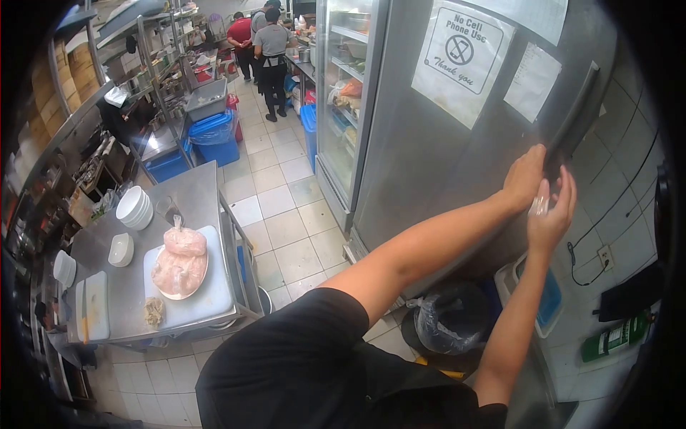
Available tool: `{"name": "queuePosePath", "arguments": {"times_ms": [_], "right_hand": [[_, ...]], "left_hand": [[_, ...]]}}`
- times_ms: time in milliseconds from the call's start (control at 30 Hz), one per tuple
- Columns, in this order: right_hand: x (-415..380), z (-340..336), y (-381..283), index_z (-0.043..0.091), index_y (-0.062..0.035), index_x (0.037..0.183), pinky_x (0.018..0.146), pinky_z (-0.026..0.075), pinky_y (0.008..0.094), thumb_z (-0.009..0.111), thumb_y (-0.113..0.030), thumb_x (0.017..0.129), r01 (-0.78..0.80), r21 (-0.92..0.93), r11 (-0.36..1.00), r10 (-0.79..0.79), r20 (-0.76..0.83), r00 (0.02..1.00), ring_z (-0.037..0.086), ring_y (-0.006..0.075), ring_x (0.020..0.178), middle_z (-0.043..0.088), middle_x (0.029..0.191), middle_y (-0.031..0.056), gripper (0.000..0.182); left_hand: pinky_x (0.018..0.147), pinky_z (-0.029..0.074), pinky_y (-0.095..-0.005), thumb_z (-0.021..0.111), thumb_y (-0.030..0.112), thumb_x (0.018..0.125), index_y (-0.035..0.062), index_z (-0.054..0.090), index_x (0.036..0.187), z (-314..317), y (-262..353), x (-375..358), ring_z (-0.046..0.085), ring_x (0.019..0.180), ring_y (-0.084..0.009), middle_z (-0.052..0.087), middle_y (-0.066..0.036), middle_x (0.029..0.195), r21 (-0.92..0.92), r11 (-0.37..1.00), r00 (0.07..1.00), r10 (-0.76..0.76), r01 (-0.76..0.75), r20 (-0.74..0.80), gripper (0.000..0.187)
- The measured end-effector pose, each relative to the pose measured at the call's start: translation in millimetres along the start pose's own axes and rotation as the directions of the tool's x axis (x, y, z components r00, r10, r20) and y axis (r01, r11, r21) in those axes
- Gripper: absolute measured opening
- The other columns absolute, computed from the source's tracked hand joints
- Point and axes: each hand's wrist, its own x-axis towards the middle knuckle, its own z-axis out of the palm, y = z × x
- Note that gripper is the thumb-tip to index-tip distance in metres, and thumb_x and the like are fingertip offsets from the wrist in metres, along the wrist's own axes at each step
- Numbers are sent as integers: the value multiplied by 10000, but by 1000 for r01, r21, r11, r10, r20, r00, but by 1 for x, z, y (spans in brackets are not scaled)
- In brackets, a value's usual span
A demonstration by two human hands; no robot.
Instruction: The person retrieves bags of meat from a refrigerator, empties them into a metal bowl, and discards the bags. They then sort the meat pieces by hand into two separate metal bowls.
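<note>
Both arms reach to the upper right, in front of a grey steel door (407, 143). My left hand (525, 177) is beside the door's right edge, just below a long vertical handle (582, 93). Its fingers are bent and held together, and what they close on, if anything, is hidden. Close to its right and slightly lower, my right hand (554, 211) is raised with fingers apart and nothing held. A small whitish patch shows at its thumb side. Whether the hands touch each other is unclear.
Left, a steel table (161, 200) bears a white board (219, 289) with pale raw meat (184, 264), bowls (134, 207) and a knife board (98, 304). Several people (271, 43) stand down the aisle. Below my arms is a black lined bin (450, 322); a green cylinder (614, 339) is right.
</note>
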Motion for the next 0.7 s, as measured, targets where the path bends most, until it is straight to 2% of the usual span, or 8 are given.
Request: {"name": "queuePosePath", "arguments": {"times_ms": [67,100,267,300,400,500,600,700], "right_hand": [[11,18,18,533,-42,1339,875,491,385,671,-234,918,-46,-17,999,46,-27,999,601,274,1071,559,1297,144,483],[13,28,31,524,-36,1346,880,490,385,693,-277,900,-103,-14,995,102,-47,994,599,272,1061,560,1283,151,534],[29,57,70,508,-4,1353,902,485,377,792,-486,782,-397,-18,918,395,-58,917,593,261,1004,566,1201,177,800],[36,62,72,516,8,1340,924,478,379,811,-530,739,-438,49,898,439,-29,898,589,285,1059,559,1233,178,859],[44,64,74,540,21,1309,937,477,394,814,-527,734,-405,-140,904,403,-46,914,600,318,1103,587,1241,191,840],[44,61,67,561,28,1280,948,475,406,811,-523,738,-380,-47,924,381,31,924,612,342,1123,619,1228,210,811],[38,61,66,574,31,1260,947,478,405,806,-520,743,-427,70,901,421,86,903,634,344,1087,644,1195,218,790],[38,64,70,552,22,1287,970,466,416,798,-504,754,-400,32,916,395,108,912,611,359,1125,620,1232,228,788]], "left_hand": [[749,447,-559,596,128,825,6,415,979,-9,12,-2,570,881,-495,575,-263,982,4,999,999,-53,53,10,267],[749,449,-557,550,167,878,9,435,956,-15,17,-4,587,884,-484,600,-252,938,31,996,996,-86,85,27,210],[761,469,-539,542,187,900,9,481,924,-10,11,-6,612,894,-450,627,-239,939,21,988,987,-154,153,46,190],[765,474,-535,544,180,896,8,487,933,-10,12,-5,614,895,-448,630,-237,942,32,988,987,-155,154,42,185],[778,492,-521,527,151,898,8,514,964,-11,14,-6,630,897,-438,640,-233,950,71,986,986,-158,154,49,158],[796,490,-519,537,135,881,-2,526,984,-14,14,-10,626,921,-439,645,-236,975,61,981,980,-189,185,65,171],[812,482,-522,554,135,870,-8,529,980,-13,9,-14,618,945,-444,645,-242,995,28,978,977,-206,205,61,182],[809,491,-520,523,149,893,-4,542,974,-11,7,-17,629,939,-434,644,-244,1001,41,980,979,-197,196,46,174]]}}
